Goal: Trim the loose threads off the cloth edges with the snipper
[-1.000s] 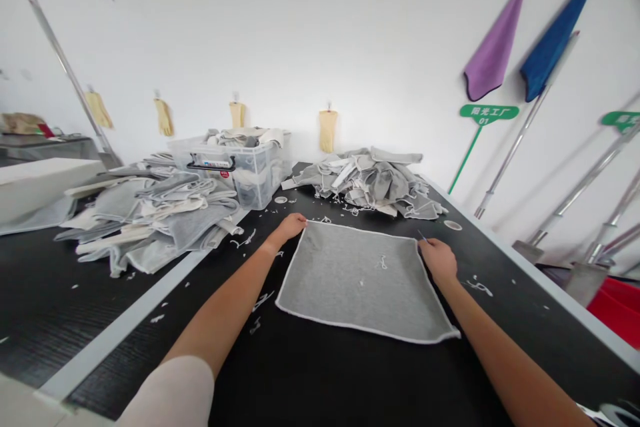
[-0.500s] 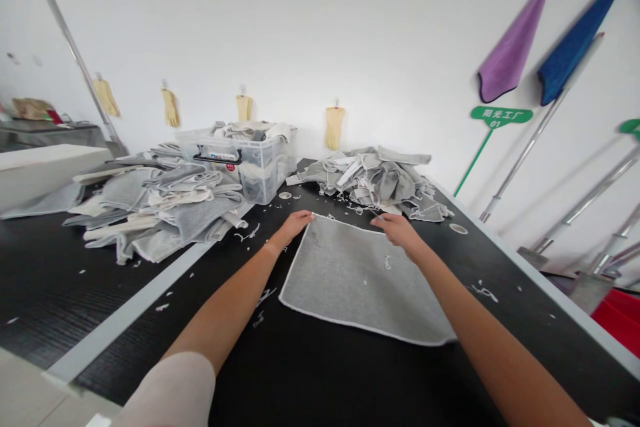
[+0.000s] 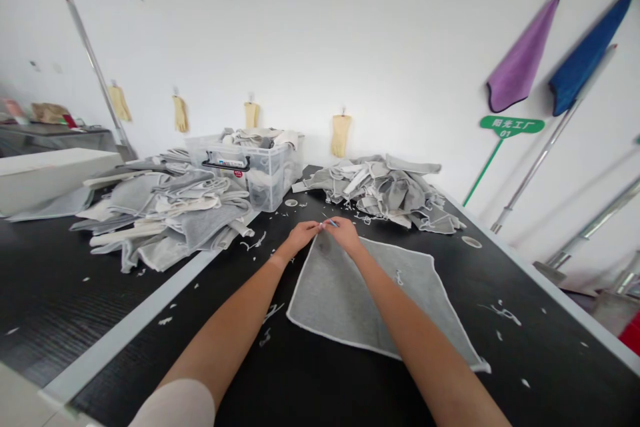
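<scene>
A grey cloth (image 3: 350,293) with a white edge lies on the black table, its far left corner lifted between my hands. My left hand (image 3: 304,235) pinches that corner. Right beside it, my right hand (image 3: 343,232) is closed around a small blue-handled tool (image 3: 330,221) with a thin pointed tip, its fingertips meeting the same corner. Whether the tool touches the cloth is too small to tell. A bit of white thread (image 3: 399,277) rests on the cloth.
Behind the hands is a heap of grey cloths (image 3: 390,190). To the left are another heap (image 3: 175,207) and a clear plastic box (image 3: 267,177) full of cloths. Thread scraps (image 3: 505,313) are scattered on the black table (image 3: 240,373).
My right hand has moved left along the cloth's far edge to meet my left hand at the corner. The camera view has shifted slightly.
</scene>
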A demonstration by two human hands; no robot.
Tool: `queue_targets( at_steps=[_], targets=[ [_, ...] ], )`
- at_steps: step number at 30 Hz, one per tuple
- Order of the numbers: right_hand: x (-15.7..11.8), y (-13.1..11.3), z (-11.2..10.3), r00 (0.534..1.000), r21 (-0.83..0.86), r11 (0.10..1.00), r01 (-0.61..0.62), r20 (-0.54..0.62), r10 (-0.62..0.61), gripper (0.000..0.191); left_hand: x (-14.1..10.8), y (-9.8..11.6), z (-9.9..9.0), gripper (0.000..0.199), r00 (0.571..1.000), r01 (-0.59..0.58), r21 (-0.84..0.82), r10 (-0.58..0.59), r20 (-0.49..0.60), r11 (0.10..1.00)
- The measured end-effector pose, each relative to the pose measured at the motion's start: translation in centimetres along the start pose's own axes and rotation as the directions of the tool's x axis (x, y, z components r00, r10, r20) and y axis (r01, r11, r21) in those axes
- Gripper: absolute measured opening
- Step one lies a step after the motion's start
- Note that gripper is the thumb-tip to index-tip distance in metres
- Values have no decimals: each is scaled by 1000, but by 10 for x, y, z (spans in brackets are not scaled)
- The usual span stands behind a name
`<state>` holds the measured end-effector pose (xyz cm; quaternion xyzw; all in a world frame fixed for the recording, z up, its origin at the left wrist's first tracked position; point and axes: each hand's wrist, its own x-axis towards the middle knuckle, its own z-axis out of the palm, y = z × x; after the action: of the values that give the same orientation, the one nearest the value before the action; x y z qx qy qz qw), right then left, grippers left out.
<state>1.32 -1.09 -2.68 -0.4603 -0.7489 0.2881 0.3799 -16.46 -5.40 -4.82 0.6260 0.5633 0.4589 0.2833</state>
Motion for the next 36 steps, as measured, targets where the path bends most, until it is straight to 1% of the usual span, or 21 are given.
queue_targets(
  at_steps=[2,4,8,13,15,18,21,23,28,33,36],
  targets=[
    [-1,7,4,1000,-26,999,-25,-5,25,26,2,-2,0,30,1000,-1,1,1,-1,1000],
    [-3,13,4,999,-51,998,-47,-10,47,27,4,-4,1,30,1000,5,-5,-5,1,1000],
    [-6,18,-7,998,-87,994,-66,-8,66,26,10,-7,4,32,998,-30,-105,35,50,994],
    [-5,10,-22,998,-68,996,-56,-12,55,30,14,0,8,35,998,-22,-205,32,47,978],
    [-4,6,-27,999,-55,998,-40,-20,39,29,14,4,8,39,996,-36,-228,53,67,973],
    [-4,2,-31,999,-48,998,-30,-24,29,28,14,8,10,42,992,-54,-247,80,97,968],
    [-6,1,-32,999,-49,998,-35,-13,34,29,14,8,11,41,992,-57,-274,86,96,960],
    [-9,1,-32,999,-49,998,-40,-6,40,30,14,9,11,40,992,-66,-277,93,86,959],
    [-13,0,-31,999,-45,998,-53,-3,53,33,9,14,9,40,994,-59,-204,76,75,977],
    [-13,-3,-31,999,-56,997,-50,6,51,34,9,16,10,36,989,-92,-236,117,95,967],
    [-15,-4,-32,998,-59,996,-61,11,61,32,10,14,10,34,988,-105,-242,129,84,964]
  ],
)
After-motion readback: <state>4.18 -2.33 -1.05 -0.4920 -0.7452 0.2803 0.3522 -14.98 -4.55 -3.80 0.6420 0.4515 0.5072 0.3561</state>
